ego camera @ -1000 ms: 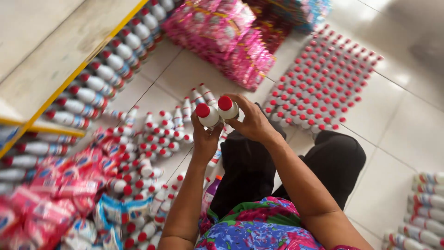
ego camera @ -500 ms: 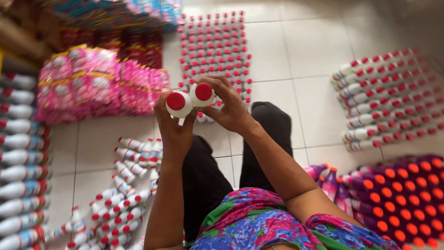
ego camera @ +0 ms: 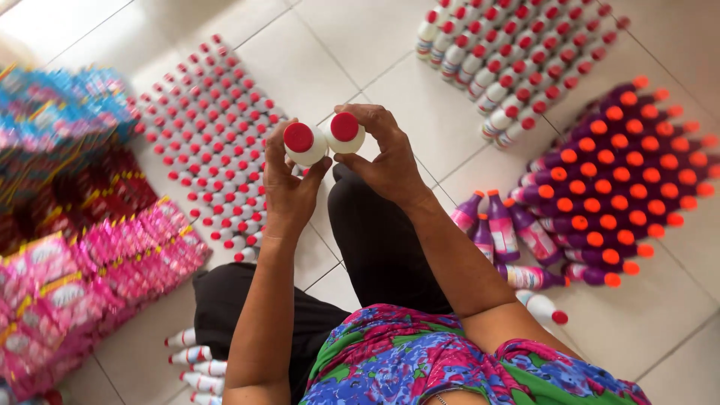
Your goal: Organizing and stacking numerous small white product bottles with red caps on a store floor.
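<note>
A white tiled floor (ego camera: 360, 67) is seen from above, spread with blocks of upright bottles: a large field of small red-capped white bottles (ego camera: 214, 142) at the left, a second group of white bottles (ego camera: 517, 60) at the upper right, and purple bottles with orange caps (ego camera: 622, 180) at the right. Pink sachet packs (ego camera: 90, 277) are heaped at the far left.

Two white bottles are held up in front of the body, above the dark-trousered knees, their sides touching. The left bottle (ego camera: 306, 144) is gripped by the left hand (ego camera: 289, 191), fingers wrapped closely round its body just below the red cap. The right bottle (ego camera: 345, 133) is enclosed in the right hand (ego camera: 386, 157) in the same way.

The bottles are judged to be stiff, smooth plastic, light if small and filled, somewhat slippery; the body below the cap is the surest place for a hold.
</note>
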